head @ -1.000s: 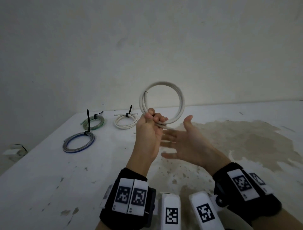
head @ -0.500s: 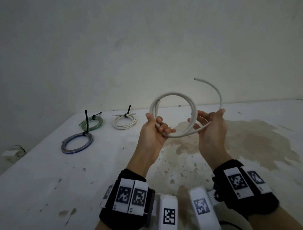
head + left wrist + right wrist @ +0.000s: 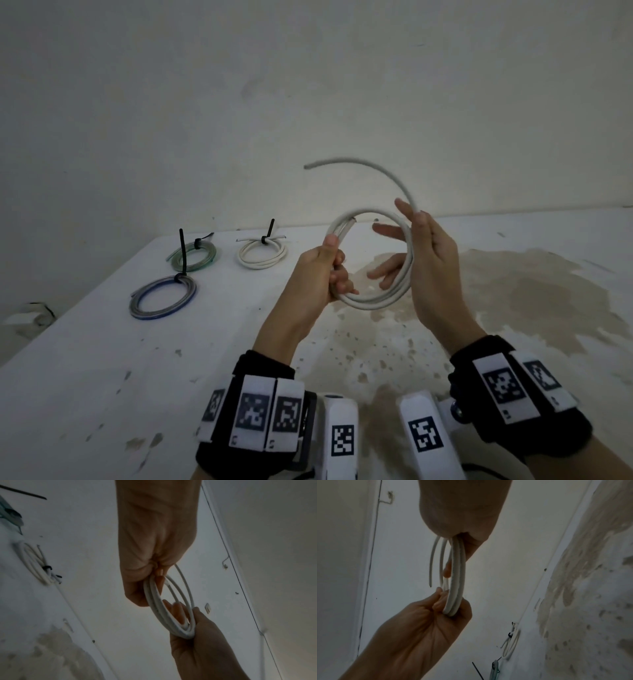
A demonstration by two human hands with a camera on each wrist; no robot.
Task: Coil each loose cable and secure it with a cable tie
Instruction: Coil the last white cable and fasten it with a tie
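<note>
we're mid-coil: left hand (image 3: 320, 274) grips the white cable (image 3: 373, 298), right hand (image 3: 428, 260) pinches its far side. next, tuck the free end (image 3: 342, 161), then tie.

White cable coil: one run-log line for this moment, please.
left hand grips white cable coil | right hand holds opposite side | free end loose above | no tie on | three tied coils on table
</note>
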